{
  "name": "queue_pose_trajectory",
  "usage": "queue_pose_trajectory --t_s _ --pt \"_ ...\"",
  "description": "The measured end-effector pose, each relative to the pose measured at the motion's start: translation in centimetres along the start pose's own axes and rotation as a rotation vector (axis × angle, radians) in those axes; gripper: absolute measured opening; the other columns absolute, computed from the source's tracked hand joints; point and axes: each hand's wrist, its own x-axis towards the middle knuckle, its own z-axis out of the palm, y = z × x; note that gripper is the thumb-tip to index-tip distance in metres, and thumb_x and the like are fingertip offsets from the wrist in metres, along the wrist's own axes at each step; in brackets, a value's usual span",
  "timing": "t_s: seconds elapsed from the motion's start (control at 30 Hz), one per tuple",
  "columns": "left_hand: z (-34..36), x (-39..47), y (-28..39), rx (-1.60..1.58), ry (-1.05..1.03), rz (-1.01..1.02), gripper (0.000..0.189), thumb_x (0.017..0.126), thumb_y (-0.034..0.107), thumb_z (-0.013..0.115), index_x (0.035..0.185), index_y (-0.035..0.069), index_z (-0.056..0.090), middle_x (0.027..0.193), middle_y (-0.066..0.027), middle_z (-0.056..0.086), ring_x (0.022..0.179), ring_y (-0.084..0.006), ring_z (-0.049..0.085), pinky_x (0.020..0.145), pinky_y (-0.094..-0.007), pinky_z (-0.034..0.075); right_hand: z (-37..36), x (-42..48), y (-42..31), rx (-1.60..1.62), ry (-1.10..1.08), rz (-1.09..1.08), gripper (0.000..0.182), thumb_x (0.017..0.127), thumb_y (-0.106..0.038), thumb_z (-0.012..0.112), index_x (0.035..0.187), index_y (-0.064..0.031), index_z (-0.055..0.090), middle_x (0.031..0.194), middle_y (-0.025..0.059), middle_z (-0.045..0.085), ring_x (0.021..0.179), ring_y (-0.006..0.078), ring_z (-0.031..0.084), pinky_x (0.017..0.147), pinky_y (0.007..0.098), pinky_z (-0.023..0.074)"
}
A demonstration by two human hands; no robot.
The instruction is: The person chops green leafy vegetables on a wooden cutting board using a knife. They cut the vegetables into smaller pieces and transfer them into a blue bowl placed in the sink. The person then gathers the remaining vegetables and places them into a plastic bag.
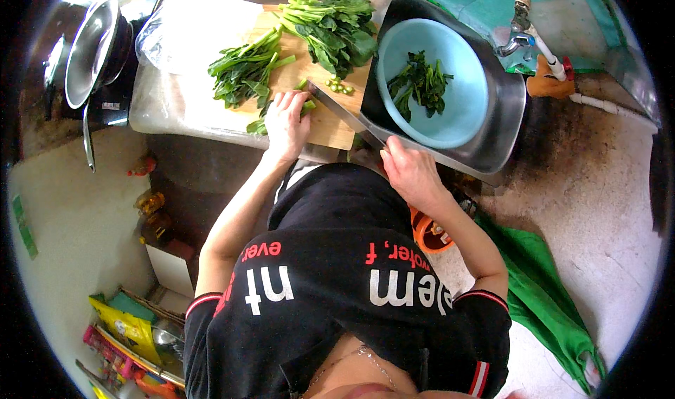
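Note:
My left hand (287, 122) presses a leafy green stem (307, 107) down on a wooden cutting board (337, 130). In my right hand (414, 169) is the handle of a kitchen knife (345, 115), whose blade reaches over the board to the stem beside my left fingers. Small cut stem pieces (338, 86) lie just beyond the blade. A large bunch of leafy greens (332, 30) rests at the board's far side, and a second pile of greens (245, 69) lies at its left.
Right of the board, a light blue plastic basin (469, 103) holding some greens (422, 85) stands in a metal sink (509, 130). A faucet (516, 44) is beyond it. A frying pan (94, 53) sits at the far left, its handle pointing toward me.

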Motion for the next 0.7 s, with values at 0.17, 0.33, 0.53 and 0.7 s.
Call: queue_pose_trajectory --t_s 0.17,0.33,0.53,0.7 --pt "0.2 -0.2 -0.3 -0.004 0.002 0.011 0.040 0.062 -0.002 0.067 0.101 0.006 0.063 0.100 -0.0094 0.063 0.094 -0.0303 0.058 0.083 -0.0383 0.048 0.8 0.5 -0.5 -0.015 -0.052 0.047 0.018 0.094 -0.018 0.052 0.092 -0.0021 0.044 0.064 0.0195 0.062 0.062 0.0407 0.063 0.056 0.0521 0.0498" --pt "0.3 -0.2 -0.6 0.004 -0.010 0.032 0.040 0.062 -0.001 0.068 0.101 0.005 0.062 0.101 -0.0102 0.063 0.094 -0.0311 0.057 0.085 -0.0387 0.047 2.8 1.2 0.2 0.010 0.003 0.036 0.019 0.096 -0.019 0.051 0.092 -0.0009 0.045 0.065 0.0207 0.062 0.064 0.0417 0.063 0.058 0.0521 0.0502" --pt "-0.2 -0.3 -0.8 0.018 -0.048 0.017 0.039 0.067 0.003 0.071 0.105 0.005 0.060 0.105 -0.0120 0.061 0.099 -0.0330 0.054 0.087 -0.0402 0.046 2.6 0.9 1.9 0.111 0.089 0.032 0.020 0.095 -0.020 0.052 0.091 -0.0004 0.047 0.066 0.0227 0.062 0.065 0.0425 0.063 0.060 0.0525 0.0488" --pt "-0.7 0.0 0.2 0.021 0.062 0.045 0.046 0.069 0.002 0.071 0.113 0.005 0.057 0.112 -0.0140 0.058 0.104 -0.0355 0.051 0.094 -0.0423 0.043 1.2 1.4 1.1 0.094 0.092 0.047 0.020 0.095 -0.019 0.051 0.090 -0.0011 0.045 0.064 0.0224 0.061 0.063 0.0428 0.062 0.058 0.0525 0.0484"
